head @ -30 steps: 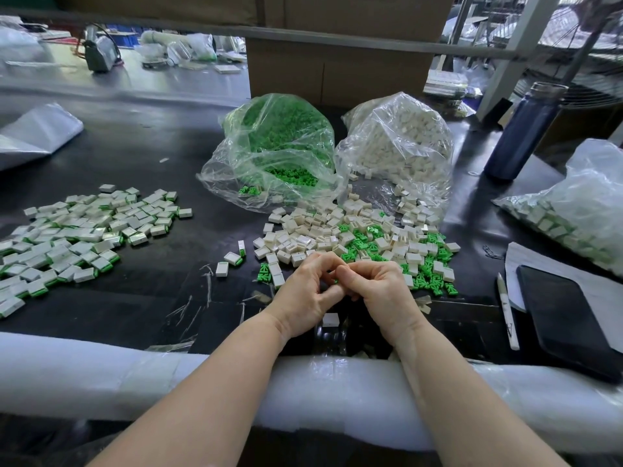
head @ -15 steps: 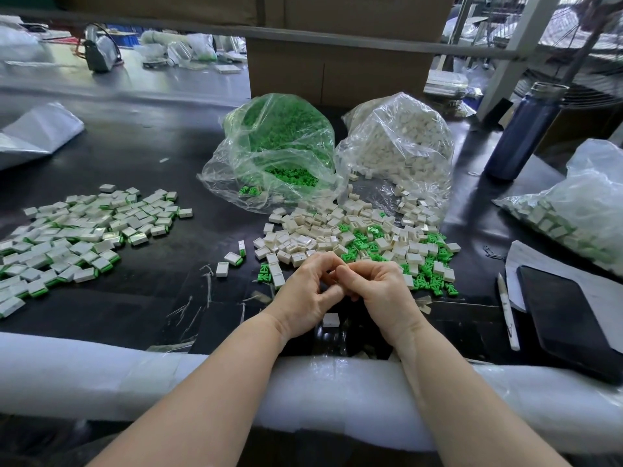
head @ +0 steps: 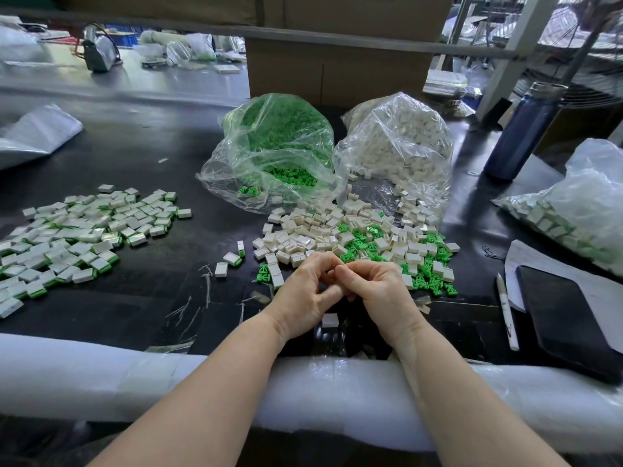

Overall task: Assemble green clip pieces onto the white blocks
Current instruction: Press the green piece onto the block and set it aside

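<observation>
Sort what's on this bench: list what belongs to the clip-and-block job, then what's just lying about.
Job: left hand and right hand, fingertips together; loose white blocks; loose green clips; bag of clips; bag of blocks; finished pile.

Lying about: blue bottle; pen; black phone; cardboard box.

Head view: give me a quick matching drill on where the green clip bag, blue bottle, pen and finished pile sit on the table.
Things:
1. green clip bag
2. blue bottle
3. pen
4. finished pile

Places:
A. far right, upright
B. left side of the table
C. lying beside the dark tablet
D. centre back, left of the white block bag

Pairs: 1-D, 2-A, 3-C, 4-B
</observation>
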Demonstrator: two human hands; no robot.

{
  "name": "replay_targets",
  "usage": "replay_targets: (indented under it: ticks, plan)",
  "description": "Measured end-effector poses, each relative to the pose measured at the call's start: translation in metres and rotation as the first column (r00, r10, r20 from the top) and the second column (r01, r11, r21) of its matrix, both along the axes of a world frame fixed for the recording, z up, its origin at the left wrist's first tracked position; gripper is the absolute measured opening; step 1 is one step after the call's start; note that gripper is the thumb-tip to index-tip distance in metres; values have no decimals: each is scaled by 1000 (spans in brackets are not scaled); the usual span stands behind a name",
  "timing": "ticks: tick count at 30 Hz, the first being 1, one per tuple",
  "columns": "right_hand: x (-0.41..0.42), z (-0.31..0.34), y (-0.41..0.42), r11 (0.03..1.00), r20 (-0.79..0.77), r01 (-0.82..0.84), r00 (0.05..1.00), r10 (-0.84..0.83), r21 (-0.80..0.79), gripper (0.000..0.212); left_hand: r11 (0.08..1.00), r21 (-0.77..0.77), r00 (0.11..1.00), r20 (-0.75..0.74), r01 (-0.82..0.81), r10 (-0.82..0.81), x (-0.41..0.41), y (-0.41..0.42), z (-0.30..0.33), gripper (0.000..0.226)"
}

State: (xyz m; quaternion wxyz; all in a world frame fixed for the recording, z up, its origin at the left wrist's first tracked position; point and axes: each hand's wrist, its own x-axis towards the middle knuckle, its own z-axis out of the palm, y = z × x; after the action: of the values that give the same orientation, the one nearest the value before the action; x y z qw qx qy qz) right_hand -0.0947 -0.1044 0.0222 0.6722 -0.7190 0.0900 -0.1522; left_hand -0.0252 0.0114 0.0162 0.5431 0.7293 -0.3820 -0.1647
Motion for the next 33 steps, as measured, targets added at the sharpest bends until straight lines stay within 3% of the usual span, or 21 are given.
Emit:
replay_targets:
  ticks: [17, 22, 24, 26, 33]
  plan:
    - [2, -3, 0, 1000, 9, 30, 1000, -30, -2, 21, 999, -31, 999, -45, 14, -16, 0, 0, -1, 22]
    - [3, -5, 0, 994, 34, 82, 996, -84, 66, 16, 992, -74, 995, -37, -98, 95, 2, 0, -3, 11]
    - [3, -5, -4, 982, 64, 186, 981, -183, -44, 8, 989, -66, 991, -26, -131, 129, 4, 0, -5, 14]
    - [4, -6, -6, 956, 93, 251, 967, -239, -154, 15, 988, -68, 989, -49, -141, 137, 5, -1, -6, 14]
    - [3, -4, -3, 917, 115, 249, 968, -224, -312, 11, 968, -138, 970, -150, -212, 191, 6, -1, -9, 19]
